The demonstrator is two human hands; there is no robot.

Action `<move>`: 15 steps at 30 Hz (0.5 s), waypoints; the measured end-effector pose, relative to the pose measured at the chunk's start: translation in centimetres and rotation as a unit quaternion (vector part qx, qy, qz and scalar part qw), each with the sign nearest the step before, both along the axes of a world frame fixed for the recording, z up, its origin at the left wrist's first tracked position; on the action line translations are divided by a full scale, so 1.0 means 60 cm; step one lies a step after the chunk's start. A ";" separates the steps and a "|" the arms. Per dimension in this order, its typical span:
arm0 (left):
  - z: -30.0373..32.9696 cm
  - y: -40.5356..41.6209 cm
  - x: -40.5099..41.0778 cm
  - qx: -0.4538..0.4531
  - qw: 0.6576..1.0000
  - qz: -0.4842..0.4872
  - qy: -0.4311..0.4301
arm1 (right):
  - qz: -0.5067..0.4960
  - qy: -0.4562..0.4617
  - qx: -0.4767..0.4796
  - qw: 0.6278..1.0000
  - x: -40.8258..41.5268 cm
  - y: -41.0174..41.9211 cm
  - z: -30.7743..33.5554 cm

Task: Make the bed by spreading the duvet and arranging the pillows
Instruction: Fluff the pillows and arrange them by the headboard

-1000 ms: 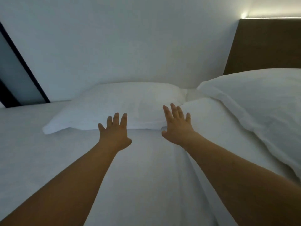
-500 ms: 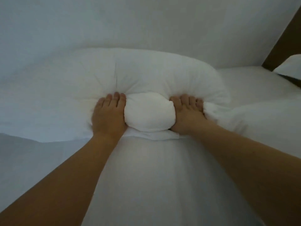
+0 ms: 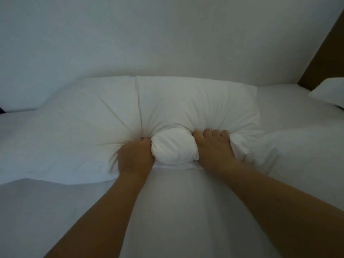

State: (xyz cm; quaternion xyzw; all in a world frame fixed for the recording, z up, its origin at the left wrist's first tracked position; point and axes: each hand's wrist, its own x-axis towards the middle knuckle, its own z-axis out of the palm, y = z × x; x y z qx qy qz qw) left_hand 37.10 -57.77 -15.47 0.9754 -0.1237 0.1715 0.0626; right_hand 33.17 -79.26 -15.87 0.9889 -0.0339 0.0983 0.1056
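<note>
From the head camera I see my left hand [image 3: 135, 158] has curled tighter since half a second ago, so the lift looks ready. Both hands grip the plump white fabric pillow [image 3: 167, 116], lying on the white bed sheet [image 3: 186, 211]; my right hand [image 3: 214, 148] digs its fingers in

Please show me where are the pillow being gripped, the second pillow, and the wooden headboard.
gripped pillow [image 3: 186, 105]: head view, on its upper face above the hands.
second pillow [image 3: 329, 94]: head view, on its corner at the right edge.
wooden headboard [image 3: 327, 58]: head view, on the brown panel.
</note>
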 end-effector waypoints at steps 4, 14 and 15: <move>0.031 0.023 -0.089 -0.056 0.996 0.043 0.051 | 0.066 0.009 -0.036 0.997 -0.065 0.015 0.062; 0.203 0.079 -0.170 -0.293 0.943 0.133 0.086 | 0.218 -0.043 -0.213 0.951 -0.109 0.102 0.436; 0.208 0.086 -0.179 -0.291 0.942 0.136 0.093 | 0.226 -0.051 -0.230 0.945 -0.118 0.113 0.463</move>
